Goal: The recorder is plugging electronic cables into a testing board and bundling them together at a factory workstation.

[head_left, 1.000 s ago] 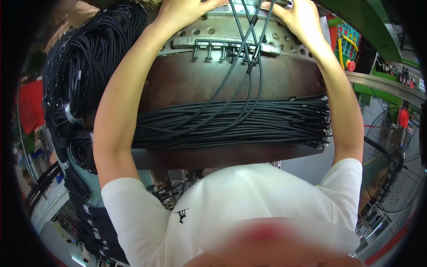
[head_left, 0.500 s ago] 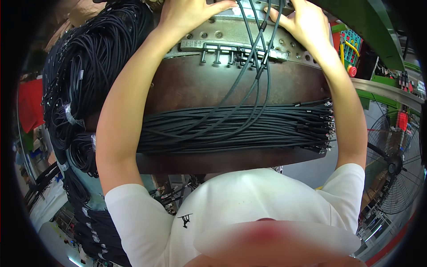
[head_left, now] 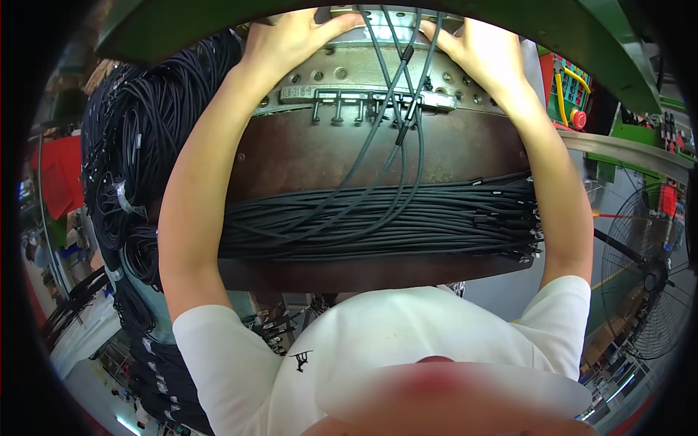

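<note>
My left hand (head_left: 294, 35) and my right hand (head_left: 486, 49) are at the far side, one at each end of a silver metal mold (head_left: 378, 35). Both thumbs stretch inward along its near edge; the other fingers are mostly hidden at the top. Several black braided cables (head_left: 400, 138) run up between my hands to the mold, crossing each other. Nearer to me lies a metal bar with a row of black pins (head_left: 338, 109). Across the brown worktop (head_left: 313, 156), between my forearms, a thick bundle of black cables (head_left: 378, 218) lies with its connector ends to the right.
A green machine frame (head_left: 574, 54) arches over the top. Large coils of black cable (head_left: 156, 123) hang at the left. To the right are a control panel with a red button (head_left: 578, 118) and yellow handles, a metal rail (head_left: 625, 150) and a black floor fan (head_left: 651, 280).
The view has shifted, so the worktop sits slightly lower and more of the green frame shows above. My hands stay at the mold's two ends.
</note>
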Demonstrator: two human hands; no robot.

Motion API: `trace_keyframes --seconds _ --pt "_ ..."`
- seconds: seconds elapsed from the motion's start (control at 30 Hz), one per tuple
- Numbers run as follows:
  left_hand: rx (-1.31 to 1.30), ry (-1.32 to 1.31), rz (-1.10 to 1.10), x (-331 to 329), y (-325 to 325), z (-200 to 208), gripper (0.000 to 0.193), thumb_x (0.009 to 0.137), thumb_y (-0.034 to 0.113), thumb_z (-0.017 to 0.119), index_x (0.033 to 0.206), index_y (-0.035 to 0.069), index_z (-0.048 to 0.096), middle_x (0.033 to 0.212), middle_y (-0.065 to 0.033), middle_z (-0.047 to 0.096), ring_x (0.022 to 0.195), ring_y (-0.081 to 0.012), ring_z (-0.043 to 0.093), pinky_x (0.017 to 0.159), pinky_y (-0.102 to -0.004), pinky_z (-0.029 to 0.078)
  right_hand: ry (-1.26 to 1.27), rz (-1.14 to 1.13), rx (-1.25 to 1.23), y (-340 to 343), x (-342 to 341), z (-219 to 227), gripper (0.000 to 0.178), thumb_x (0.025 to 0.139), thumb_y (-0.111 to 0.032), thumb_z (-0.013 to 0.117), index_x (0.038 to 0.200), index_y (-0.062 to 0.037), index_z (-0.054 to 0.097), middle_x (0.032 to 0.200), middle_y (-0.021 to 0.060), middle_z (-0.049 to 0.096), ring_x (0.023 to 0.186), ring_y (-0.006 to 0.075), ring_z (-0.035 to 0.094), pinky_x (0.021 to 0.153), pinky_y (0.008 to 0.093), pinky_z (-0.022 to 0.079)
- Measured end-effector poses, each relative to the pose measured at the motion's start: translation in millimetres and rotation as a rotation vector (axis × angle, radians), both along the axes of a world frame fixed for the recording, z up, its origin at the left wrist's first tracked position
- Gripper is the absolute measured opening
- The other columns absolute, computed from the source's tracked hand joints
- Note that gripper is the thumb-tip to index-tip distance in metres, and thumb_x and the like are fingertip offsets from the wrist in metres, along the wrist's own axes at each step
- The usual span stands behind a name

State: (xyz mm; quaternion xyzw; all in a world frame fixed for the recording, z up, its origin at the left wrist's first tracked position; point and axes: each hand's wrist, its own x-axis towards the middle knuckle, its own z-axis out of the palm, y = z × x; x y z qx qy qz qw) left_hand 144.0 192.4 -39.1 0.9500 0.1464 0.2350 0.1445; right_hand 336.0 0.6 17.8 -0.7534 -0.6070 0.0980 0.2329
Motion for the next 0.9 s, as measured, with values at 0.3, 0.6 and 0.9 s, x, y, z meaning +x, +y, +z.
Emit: trace_keyframes --seconds 0.3,0.6,0.9 --pt "-0.071 0.03 0.086 -1 -16 13 0.024 0.087 0.021 0.064 0.095 -0.001 0.067 0.089 -0.0169 0.067 0.081 -0.0317 0.062 0.072 -0.0429 0.049 -0.461 -0.008 0.345 -7 -1 -12 0.024 0.085 -0.029 0.066 0.091 -0.006 0.069 0.08 0.0126 0.066 0.071 0.03 0.062 0.063 0.0415 0.049" --pt "-0.143 0.047 0.001 0 1 1 0.02 0.092 0.021 0.061 0.096 0.004 0.07 0.089 -0.0146 0.067 0.082 -0.0297 0.063 0.07 -0.041 0.05 -0.31 -0.002 0.29 -7 11 -20 0.026 0.087 -0.027 0.064 0.096 -0.0031 0.068 0.087 0.0142 0.067 0.076 0.0317 0.063 0.067 0.0422 0.05" --pt "-0.142 0.014 0.078 3 -43 46 0.036 0.088 0.032 0.066 0.102 -0.001 0.067 0.09 -0.0185 0.068 0.085 -0.0345 0.065 0.073 -0.042 0.052 -0.276 -0.142 0.289 -13 3 -9 0.027 0.085 -0.027 0.062 0.095 -0.0022 0.068 0.088 0.0168 0.066 0.076 0.0348 0.063 0.07 0.0417 0.05"
